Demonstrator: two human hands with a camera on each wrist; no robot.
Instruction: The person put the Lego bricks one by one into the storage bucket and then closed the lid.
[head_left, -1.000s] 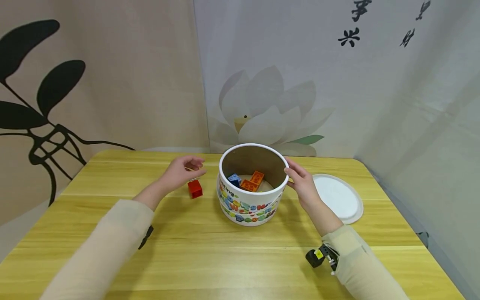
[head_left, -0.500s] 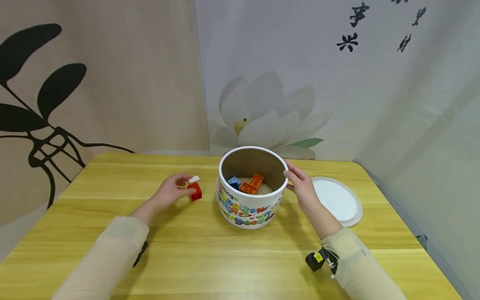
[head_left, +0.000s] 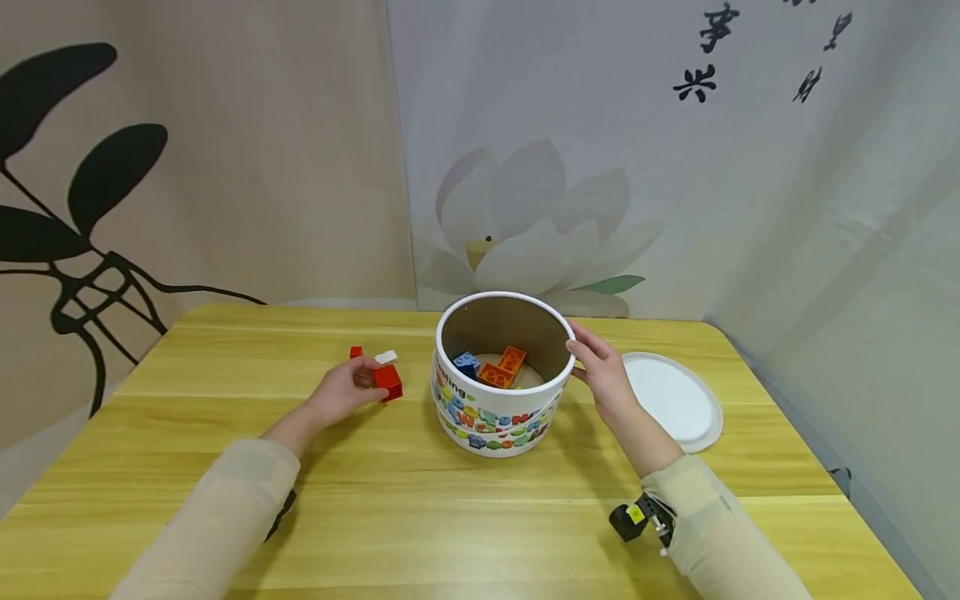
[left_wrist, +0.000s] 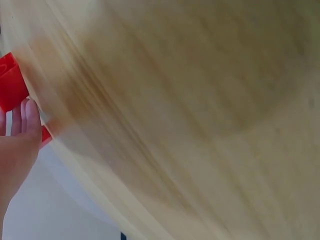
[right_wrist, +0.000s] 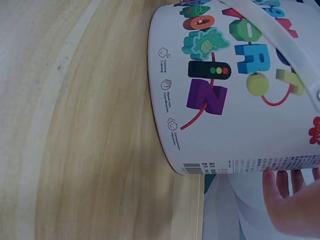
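Note:
My left hand pinches a red toy brick between thumb and fingers, left of the bucket. In the left wrist view, the red brick shows at the left edge against the fingers of the left hand. A white brick lies just behind it, and a second red brick shows partly behind the fingers. My right hand grips the rim of a white round bucket printed with colourful letters. Inside lie orange bricks and blue bricks.
A white round lid lies on the wooden table to the right of the bucket. A printed cloth backdrop stands behind the table's far edge. The bucket's white handle hangs down along its side.
My left hand has come down and leftward onto the red brick, uncovering the white brick and then the second red brick. My right hand stays at the bucket's rim.

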